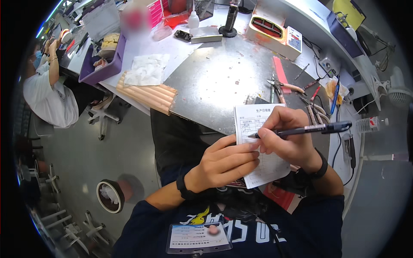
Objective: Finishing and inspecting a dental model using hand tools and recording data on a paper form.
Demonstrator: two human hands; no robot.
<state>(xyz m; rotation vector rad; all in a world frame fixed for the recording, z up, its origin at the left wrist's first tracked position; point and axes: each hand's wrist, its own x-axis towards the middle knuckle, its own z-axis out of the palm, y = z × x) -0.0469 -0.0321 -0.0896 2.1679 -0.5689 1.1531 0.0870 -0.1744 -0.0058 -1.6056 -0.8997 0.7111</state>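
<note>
Pen [320, 129] pinched in your right hand [292, 136], write lightly on the pad [267, 173] before your chest, and let your left hand [226, 162], fingers together gripping the pad's left edge, hold steady

The head view looks closely down at the hands [227, 163].

Bright, cool, fairly even light fills the scene; lit strips [40, 31] show near the upper left rim. The metal plate [211, 77] carries a soft, pale sheen, and the paper [273, 172] is bright, its finest print soft. A shadow [138, 185] lies beside the bin [124, 189]. Fingers [232, 161] and pen [316, 129] look sharp. One patch [132, 20] up top is smeared. Toward the black rim, straight edges bend and detail dims.
</note>
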